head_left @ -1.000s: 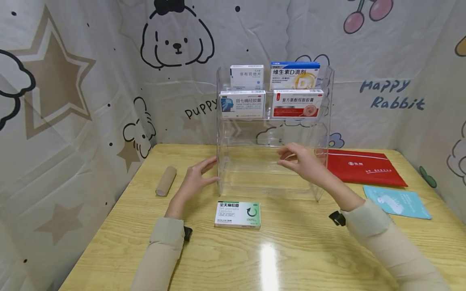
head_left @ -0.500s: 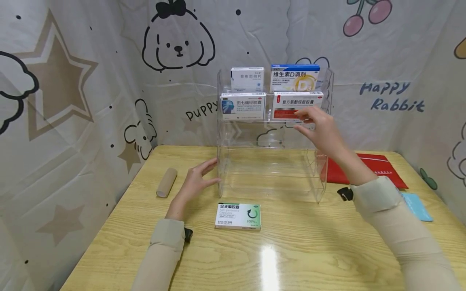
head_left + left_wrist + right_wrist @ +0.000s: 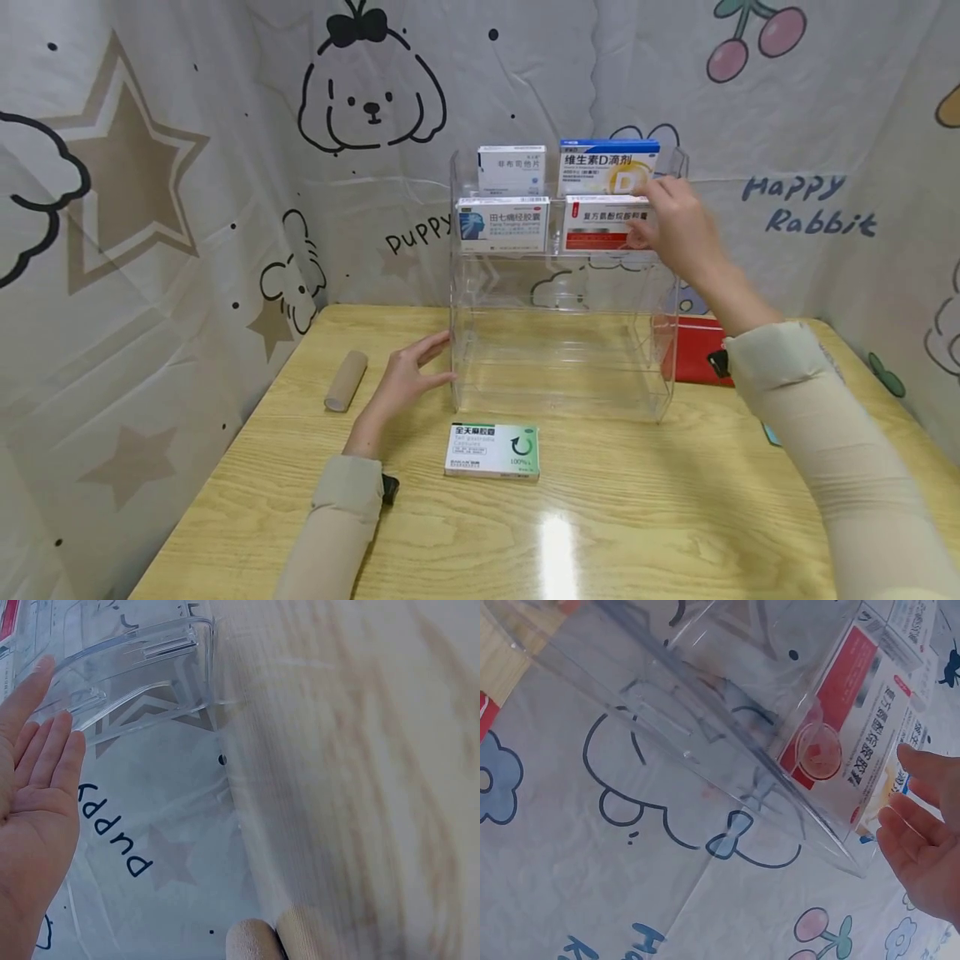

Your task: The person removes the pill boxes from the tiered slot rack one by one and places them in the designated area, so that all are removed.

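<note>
red-white box (image 3: 600, 227) | green-white carton (image 3: 491, 451) | tan tube (image 3: 347, 381) | beige-starred curtain (image 3: 495, 92)

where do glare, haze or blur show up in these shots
Head view: a white glare streak near the bottom of the wooden table; large box print is readable, the smallest isn't.
Left wrist view: washed out, the table's grain soft and smeary.
Right wrist view: bluish and hazy, though bold print on the red-and-white box shows, and pale highlights line the clear rack.

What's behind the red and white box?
Behind the red and white box stands a blue and white box, one tier higher. Its upper front shows; the right hand hides part, and its bottom is covered.
</note>
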### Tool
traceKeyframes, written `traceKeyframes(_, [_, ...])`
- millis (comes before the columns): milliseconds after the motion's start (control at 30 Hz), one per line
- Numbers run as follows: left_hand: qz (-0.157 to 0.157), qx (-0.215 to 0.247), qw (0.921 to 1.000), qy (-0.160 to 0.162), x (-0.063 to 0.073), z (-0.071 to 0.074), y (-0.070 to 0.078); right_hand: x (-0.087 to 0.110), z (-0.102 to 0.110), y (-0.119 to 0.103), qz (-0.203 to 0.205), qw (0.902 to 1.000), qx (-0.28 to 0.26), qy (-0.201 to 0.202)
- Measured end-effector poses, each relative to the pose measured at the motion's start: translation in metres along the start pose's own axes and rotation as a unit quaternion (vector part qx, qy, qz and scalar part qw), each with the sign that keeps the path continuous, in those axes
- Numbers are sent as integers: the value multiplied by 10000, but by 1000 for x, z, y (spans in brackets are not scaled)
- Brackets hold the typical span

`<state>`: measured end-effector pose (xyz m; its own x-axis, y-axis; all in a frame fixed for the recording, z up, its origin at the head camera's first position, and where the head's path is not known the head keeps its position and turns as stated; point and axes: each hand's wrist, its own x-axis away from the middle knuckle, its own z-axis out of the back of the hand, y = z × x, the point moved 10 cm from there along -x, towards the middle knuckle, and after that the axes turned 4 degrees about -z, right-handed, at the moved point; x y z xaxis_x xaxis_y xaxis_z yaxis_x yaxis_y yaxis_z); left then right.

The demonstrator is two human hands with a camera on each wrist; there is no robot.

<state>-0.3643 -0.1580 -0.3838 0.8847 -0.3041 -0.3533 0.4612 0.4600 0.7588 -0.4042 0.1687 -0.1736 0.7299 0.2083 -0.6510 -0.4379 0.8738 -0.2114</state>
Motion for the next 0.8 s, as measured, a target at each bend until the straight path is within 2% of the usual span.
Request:
traceKeyframes(200, [-5,58,10000,15,0,0,0,-8,-11,9,-167,9983,395,-395])
traceKeyframes(433, [33,5,10000,-59,0,-2,-2,-9,-17,14,-34,9965,682,-485])
traceKeyframes(633, [-21,-164,9999,-20,0,0,0,-8,-19,16,-25,9962,708,-509])
traceKeyframes(800, [-64,-134,9999,-20,0,0,0,-7,-20,18,-109,9966,582,-574])
